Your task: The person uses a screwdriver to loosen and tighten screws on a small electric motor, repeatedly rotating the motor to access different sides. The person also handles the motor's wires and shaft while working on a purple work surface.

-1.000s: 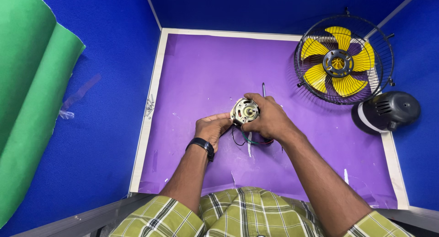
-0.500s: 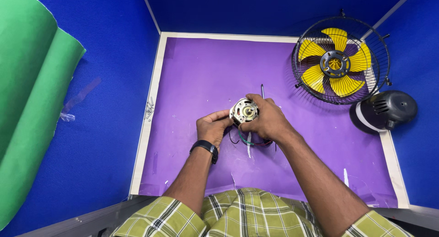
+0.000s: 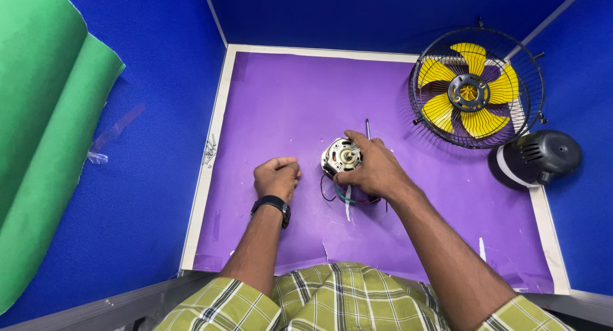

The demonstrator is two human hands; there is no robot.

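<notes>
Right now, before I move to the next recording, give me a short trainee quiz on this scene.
1. True or false: the left hand grips the fan motor.
2. Which hand holds the motor? A left, B right, C both.
3. Fill in: the blades inside the wire fan guard are ____.

Key: 1 false, the left hand rests closed on the purple mat. 2 B, the right hand. 3 yellow.

We see the motor mid-mat, right hand on it from the right, left hand just left of it, apart. Wires lie below the motor. The fan cage sits far right, the housing beside it, nearer us. A rolled sheet lies far left.
</notes>
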